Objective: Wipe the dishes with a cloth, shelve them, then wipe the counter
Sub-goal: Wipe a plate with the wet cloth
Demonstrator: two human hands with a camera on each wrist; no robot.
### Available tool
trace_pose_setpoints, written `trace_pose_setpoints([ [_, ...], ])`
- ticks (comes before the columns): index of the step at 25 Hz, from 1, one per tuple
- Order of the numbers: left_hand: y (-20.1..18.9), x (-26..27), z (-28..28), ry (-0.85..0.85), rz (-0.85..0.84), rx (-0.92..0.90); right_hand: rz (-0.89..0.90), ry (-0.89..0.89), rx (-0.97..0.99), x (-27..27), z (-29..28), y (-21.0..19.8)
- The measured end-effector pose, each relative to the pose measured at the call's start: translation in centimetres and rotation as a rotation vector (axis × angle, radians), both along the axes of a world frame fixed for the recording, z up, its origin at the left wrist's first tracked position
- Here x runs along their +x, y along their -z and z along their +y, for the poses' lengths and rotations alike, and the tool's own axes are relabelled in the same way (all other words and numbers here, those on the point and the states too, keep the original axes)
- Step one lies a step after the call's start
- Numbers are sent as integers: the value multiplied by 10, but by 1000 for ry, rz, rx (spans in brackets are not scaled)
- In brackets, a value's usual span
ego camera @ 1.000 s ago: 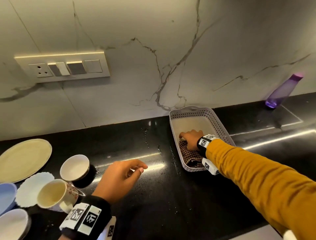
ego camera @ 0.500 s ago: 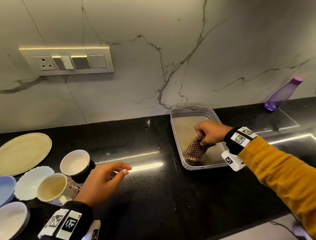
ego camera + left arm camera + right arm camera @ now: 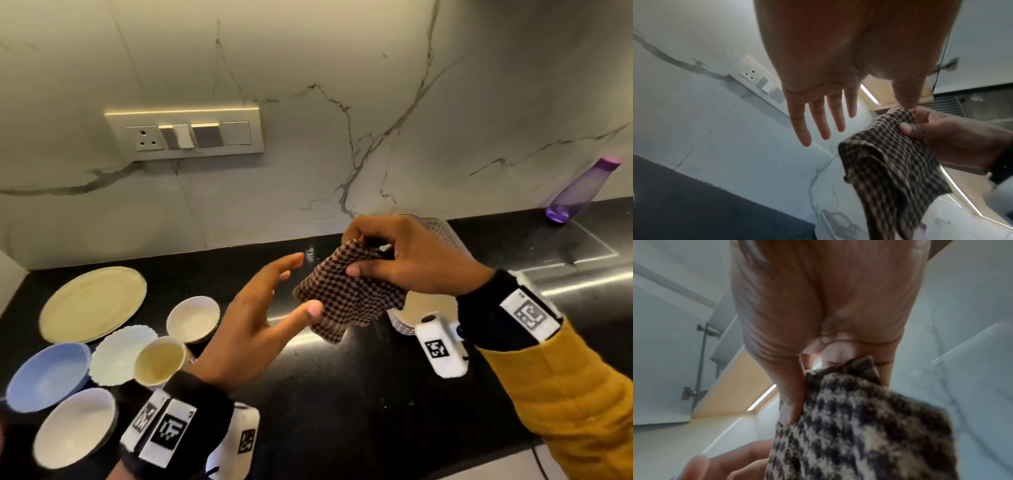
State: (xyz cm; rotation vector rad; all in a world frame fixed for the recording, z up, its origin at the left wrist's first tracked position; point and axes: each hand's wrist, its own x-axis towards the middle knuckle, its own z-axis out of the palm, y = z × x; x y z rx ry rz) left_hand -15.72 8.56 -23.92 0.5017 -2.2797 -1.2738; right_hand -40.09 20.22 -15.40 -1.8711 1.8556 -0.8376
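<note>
My right hand pinches a brown checked cloth and holds it in the air above the black counter. The cloth hangs folded below the fingers. My left hand is beside it with fingers straight and spread, thumb close to the cloth's lower edge, not gripping it. At the left of the counter stand the dishes: a cream plate, a scalloped white plate, a blue bowl, two white bowls and a cup.
A white perforated basket stands on the counter behind my right hand, mostly hidden. A purple bottle leans at the far right by the marble wall. A switch panel is on the wall. Overhead is a cabinet.
My right hand has lifted the cloth out of the basket and brought it left and up. My left hand has risen from near the cups to meet it, fingers spread.
</note>
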Motion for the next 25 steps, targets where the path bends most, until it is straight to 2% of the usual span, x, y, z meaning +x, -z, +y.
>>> trace_pose_setpoints([
  [3,-9,24,-8,80,-22,63,-101,-109,-36,46,-20,14],
  [6,-6,56,-13,-36,26,113,-230,-118,-35,77,-34,30],
  [11,11,96,-24,-93,48,228,-413,-255,215,115,-45,65],
  [16,29,120,-37,-218,-36,185,-331,-174,214,140,-67,88],
  [18,33,130,-51,-311,-88,159,-314,-155,234,147,-75,93],
  [22,42,160,-111,-613,-266,53,-328,-87,206,156,-97,97],
  [25,55,192,-174,-797,-513,-22,-338,-50,184,161,-113,95],
])
